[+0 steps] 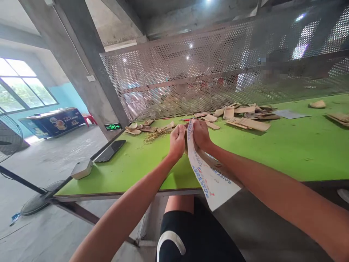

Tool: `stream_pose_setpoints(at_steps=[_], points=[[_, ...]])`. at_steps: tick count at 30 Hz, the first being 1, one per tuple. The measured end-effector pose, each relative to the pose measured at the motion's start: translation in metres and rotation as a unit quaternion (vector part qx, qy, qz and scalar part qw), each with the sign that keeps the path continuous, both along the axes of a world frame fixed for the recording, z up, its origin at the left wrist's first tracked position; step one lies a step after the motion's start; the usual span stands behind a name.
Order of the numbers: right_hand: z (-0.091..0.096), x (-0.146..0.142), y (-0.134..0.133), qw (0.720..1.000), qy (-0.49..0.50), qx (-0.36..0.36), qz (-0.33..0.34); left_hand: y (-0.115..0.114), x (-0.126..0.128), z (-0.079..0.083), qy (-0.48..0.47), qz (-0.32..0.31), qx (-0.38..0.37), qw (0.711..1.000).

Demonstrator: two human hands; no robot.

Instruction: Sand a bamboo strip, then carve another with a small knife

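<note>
My left hand (177,140) and my right hand (201,134) are held close together over the green table (286,149), both closed. Between them they grip a long white sheet printed with blue and red lettering (211,176), which looks like sandpaper. The sheet hangs down from my right hand over the table's front edge toward my lap. A small tan piece seems pinched between the hands, mostly hidden. Beyond the hands lies a scatter of flat tan wooden pieces (245,118) and a patch of shavings (156,135).
A dark phone (110,151) and a small white box (81,168) lie at the table's left end. A perforated metal screen (218,69) stands along the far edge. More wooden pieces (338,117) lie far right. A fan base (35,202) stands on the floor at left.
</note>
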State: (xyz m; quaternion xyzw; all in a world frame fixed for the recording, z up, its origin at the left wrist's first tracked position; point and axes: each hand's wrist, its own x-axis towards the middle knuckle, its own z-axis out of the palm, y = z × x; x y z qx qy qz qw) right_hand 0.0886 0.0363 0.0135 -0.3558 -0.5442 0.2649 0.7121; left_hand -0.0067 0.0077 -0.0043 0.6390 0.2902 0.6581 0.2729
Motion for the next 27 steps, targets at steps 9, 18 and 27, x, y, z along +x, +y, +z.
stream_pose_setpoints(at_steps=[9,18,27], points=[[0.0028,0.0045,-0.0021,0.998,-0.039,0.016,-0.051,-0.0019,-0.0003,0.0002,0.011,-0.008,0.002,1.0],[0.0042,0.0053,-0.0066,0.992,-0.063,0.034,-0.101,-0.0003,-0.0025,-0.0004,0.033,-0.009,0.009,0.999],[0.003,0.0038,-0.0054,0.998,-0.024,0.001,-0.064,-0.0016,-0.0023,-0.0008,0.058,0.023,0.026,0.998]])
